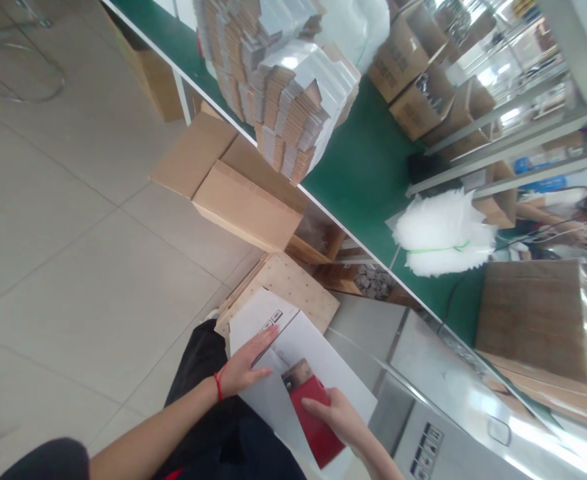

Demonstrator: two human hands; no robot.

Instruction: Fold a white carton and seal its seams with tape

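Red tool is down near 6 o'clock, over the white box, metal end pointing up toward 11. Right hand at about 5 has it gripped, thumb across the red part. Left hand is open at 7, fingers stretched out over the box near its printed marks. Box sits against a wooden board, fwiw. Open carton is at 10, stacked cardboard at 12, and a tied white bundle at 3 on the green table.
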